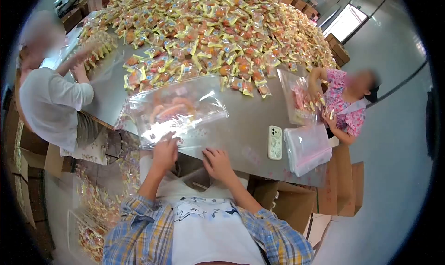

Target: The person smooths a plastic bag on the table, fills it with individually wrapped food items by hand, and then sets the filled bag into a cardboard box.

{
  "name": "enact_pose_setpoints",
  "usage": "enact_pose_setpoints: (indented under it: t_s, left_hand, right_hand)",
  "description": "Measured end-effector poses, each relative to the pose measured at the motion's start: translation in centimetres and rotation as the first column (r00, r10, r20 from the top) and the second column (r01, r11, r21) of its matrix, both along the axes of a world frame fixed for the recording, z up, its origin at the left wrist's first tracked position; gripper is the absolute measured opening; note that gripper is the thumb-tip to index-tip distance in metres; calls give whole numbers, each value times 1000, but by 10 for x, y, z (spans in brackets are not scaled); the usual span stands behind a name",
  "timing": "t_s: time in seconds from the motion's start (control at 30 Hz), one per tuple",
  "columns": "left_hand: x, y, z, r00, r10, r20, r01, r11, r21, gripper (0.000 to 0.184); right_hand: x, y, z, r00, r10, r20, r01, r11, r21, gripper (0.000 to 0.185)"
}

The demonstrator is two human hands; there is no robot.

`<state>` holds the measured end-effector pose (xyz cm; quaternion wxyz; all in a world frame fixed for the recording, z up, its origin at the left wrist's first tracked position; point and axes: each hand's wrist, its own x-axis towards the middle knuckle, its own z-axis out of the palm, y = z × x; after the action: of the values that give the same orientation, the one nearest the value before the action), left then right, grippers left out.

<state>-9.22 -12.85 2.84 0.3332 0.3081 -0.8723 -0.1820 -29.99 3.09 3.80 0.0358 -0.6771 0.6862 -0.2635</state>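
A large clear plastic bag [211,108] lies on the metal table in front of me, with orange-pink shapes showing through its glossy film. My left hand [166,153] is at the bag's near edge, fingers closed together on the film. To the right, my right hand [219,164] rests at the table's front edge, its fingers extended and holding nothing. Below both hands, translucent plastic [185,187] hangs over my lap; whether it belongs to the same bag I cannot tell.
A big heap of small wrapped snacks [218,33] covers the metal table [245,126]. A phone [274,142] and a stack of clear bags [306,147] lie right. One person [55,93] works at left, another [343,98] at right. Cardboard boxes [289,200] stand below.
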Motion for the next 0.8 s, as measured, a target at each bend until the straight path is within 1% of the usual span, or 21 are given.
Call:
enact_pose_setpoints:
  t_s: [0.07, 0.1, 0.2, 0.23, 0.3, 0.33, 0.37, 0.4, 0.43, 0.47, 0.5, 0.53, 0.6, 0.7, 0.8]
  left_hand:
    - [-3, 12, 7, 998, -59, -32, 57, 997, -60, 32]
    - [-9, 21, 21, 999, 4, 40, -5, 1000, 12, 44]
    - [-32, 34, 27, 960, 192, 203, -210, 975, 72, 55]
    - [-38, 38, 33, 952, 196, 236, -214, 976, 52, 65]
    - [-47, 44, 28, 962, 101, 255, -155, 968, 199, 67]
    - [-50, 45, 23, 964, 56, 259, -128, 954, 271, 68]
    - [-51, 46, 12, 975, 49, 215, -107, 957, 268, 63]
    - [-54, 47, 0, 992, 115, -47, -69, 826, 560, 60]
    - [-58, 48, -9, 929, 247, -276, 63, 629, 775, 58]
    - [-60, 50, -17, 798, 420, -432, 264, 401, 877, 55]
    - [-49, 46, -20, 646, 620, -446, 540, 41, 841, 54]
    - [-41, 47, -4, 585, 710, -392, 641, -110, 759, 51]
    - [-34, 45, -7, 551, 806, -218, 575, -177, 799, 44]
    - [-21, 50, -7, 625, 711, -322, 413, 48, 909, 38]
    - [-24, 59, 34, 702, 558, -442, 332, 293, 897, 35]
  right_hand:
    - [0, 12, 9, 999, -31, -26, 33, 997, 66, 37]
    - [0, 15, 14, 999, -39, -27, 40, 998, 48, 34]
    - [0, 17, 9, 997, -75, -23, 76, 997, 21, 27]
    - [1, 18, 9, 996, -78, -44, 81, 995, 60, 27]
    - [2, 10, 10, 993, -64, -96, 77, 988, 131, 28]
    - [2, 9, 9, 994, -49, -100, 57, 996, 74, 28]
    - [2, 9, 8, 994, -35, -103, 37, 999, 18, 28]
    - [2, 9, 7, 994, -22, -106, 18, 999, -40, 29]
    - [3, 10, 5, 991, -15, -130, 11, 999, -38, 28]
    - [4, 14, 3, 988, -14, -154, 9, 999, -37, 27]
    - [2, 18, 2, 984, -17, -179, 11, 999, -37, 27]
    - [0, 21, 4, 984, -9, -178, 7, 1000, -9, 28]
    - [3, 24, 8, 986, 18, -165, -10, 999, 48, 30]
    - [4, 23, 18, 999, 6, -33, 0, 982, 190, 36]
    - [17, 18, 17, 999, 8, 53, -11, 998, 56, 50]
